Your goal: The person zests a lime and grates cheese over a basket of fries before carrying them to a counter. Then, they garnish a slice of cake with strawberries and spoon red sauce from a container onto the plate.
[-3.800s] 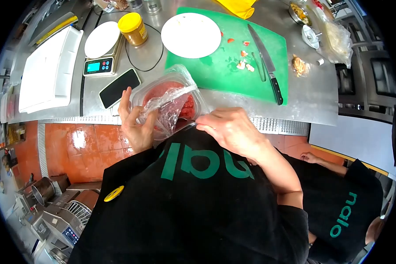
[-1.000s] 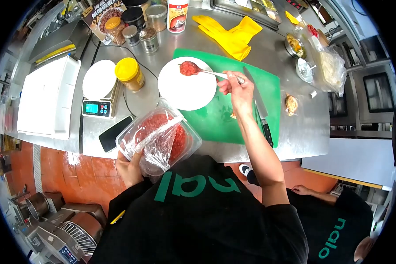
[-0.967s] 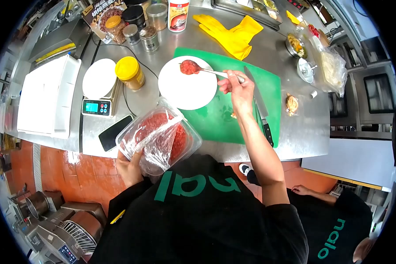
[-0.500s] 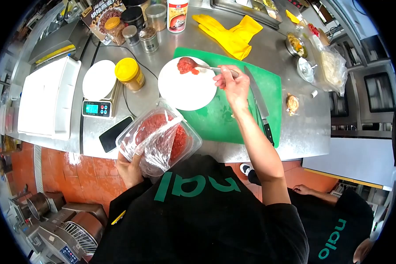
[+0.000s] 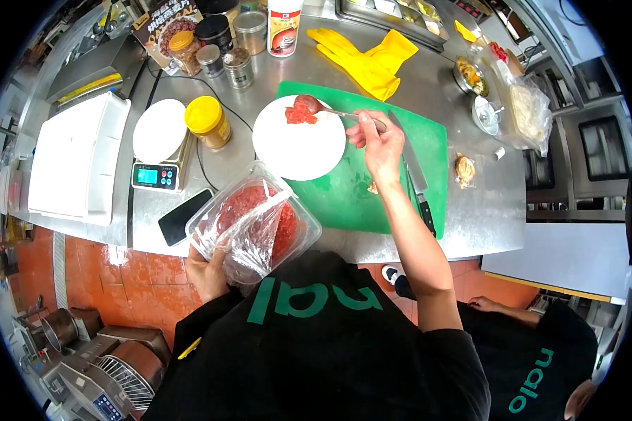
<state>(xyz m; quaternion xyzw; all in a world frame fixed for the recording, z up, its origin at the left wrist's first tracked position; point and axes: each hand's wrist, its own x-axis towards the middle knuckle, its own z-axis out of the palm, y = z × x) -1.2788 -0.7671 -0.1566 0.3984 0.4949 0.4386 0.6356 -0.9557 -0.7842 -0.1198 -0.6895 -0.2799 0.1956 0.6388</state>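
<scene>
With your right hand [image 5: 380,146] fingers pinched on the spoon [image 5: 330,110] handle, tip its bowl so the minced meat [image 5: 300,114] beyond them drops onto the white plate [image 5: 298,147], while your left hand [image 5: 207,272] fingers grip the meat tray [image 5: 254,222] level.

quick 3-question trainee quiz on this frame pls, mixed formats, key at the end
1. True or false: the right hand holds a spoon over the white plate.
2. What does the left hand hold?
A. the kitchen knife
B. the clear tub of minced meat
C. the yellow-lidded jar
3. Fill in: the white plate lies partly on the green ______.

Key: 1 true; 2 B; 3 cutting board. A clump of mince already lies on the plate under the spoon's bowl. The knife rests untouched on the board, right of the right hand.
</scene>
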